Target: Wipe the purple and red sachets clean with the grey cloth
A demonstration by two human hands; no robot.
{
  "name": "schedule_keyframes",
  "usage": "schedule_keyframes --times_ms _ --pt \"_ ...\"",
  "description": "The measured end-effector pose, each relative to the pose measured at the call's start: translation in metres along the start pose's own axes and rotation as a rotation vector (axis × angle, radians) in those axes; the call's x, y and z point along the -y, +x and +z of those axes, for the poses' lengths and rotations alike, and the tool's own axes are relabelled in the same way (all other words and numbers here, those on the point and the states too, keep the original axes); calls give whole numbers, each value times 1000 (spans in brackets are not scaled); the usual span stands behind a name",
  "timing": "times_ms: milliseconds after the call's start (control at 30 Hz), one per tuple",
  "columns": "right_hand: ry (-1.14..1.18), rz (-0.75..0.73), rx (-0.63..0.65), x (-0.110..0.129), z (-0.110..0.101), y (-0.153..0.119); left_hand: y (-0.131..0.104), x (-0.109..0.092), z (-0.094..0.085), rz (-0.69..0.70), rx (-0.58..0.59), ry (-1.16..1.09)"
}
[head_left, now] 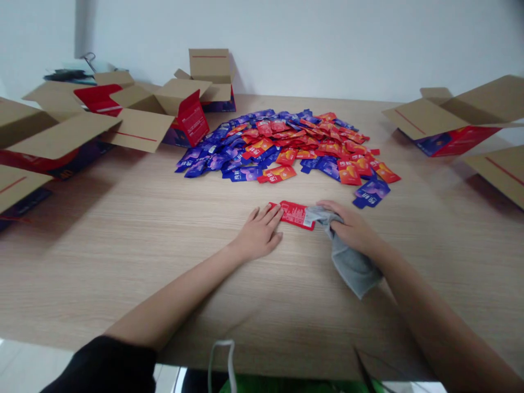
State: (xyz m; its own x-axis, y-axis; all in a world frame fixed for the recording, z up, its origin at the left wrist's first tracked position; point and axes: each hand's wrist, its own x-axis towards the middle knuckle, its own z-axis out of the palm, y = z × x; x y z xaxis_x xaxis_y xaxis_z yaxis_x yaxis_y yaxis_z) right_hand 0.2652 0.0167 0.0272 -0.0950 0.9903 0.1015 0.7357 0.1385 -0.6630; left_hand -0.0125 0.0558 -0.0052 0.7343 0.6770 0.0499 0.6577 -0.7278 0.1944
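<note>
At the far left of the wooden table (pixel 143 229), a cropped carton (pixel 20 183) and a larger carton (pixel 61 135) stand with their flaps spread. To the right of these, a red-flapped carton (pixel 193 120) stands open, its printed side panel facing the table area. A rear carton (pixel 210 65) stands behind it, near the white wall (pixel 307 49), with its flap raised.

The left hand (pixel 260 234) enters from the lower left, below a black sleeve (pixel 110 365). It lies palm down, fingers extended and close together, thumb apart. The fingertips rest on the left end of a red sachet (pixel 293 214); they are not clamped around it. The red sachet lies flat on the table between the two hands, with white print and a pale label area facing up.

Behind it, a pile of red and blue sachets (pixel 286 142) spreads across the table, the items overlapping. To the right of the red sachet, a grey cloth (pixel 355 267) covers part of its right end and hangs in folds toward the front. The right hand (pixel 351 225) is clamped on this cloth.

A blue sachet (pixel 371 192) lies at the pile's front right edge. At the far right, an open carton (pixel 454 141) stands behind a partly cropped carton flap (pixel 500 170).
</note>
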Motion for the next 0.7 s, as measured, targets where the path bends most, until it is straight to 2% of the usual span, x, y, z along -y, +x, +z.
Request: schedule_keyframes --times_ms 67,167,267,333,400,500,700 --pt "53 8 -114 17 3 9 -13 -10 -1 20 -22 -7" --pt "-27 -73 -175 51 27 15 -29 -26 -2 17 -78 -24" --pt "-308 -144 -96 79 64 11 -38 -36 -1 -21 -95 -16" --pt "-492 -175 -16 89 82 6 -39 -38 0 -53 -96 -10" --pt "-595 -181 22 92 90 2 -40 -37 1 -60 -97 -4" --pt "-643 -155 4 88 87 -2 -40 -34 2 -59 -87 11" --pt "-679 -95 -79 58 72 -14 -40 -36 -1 -103 -64 -13"
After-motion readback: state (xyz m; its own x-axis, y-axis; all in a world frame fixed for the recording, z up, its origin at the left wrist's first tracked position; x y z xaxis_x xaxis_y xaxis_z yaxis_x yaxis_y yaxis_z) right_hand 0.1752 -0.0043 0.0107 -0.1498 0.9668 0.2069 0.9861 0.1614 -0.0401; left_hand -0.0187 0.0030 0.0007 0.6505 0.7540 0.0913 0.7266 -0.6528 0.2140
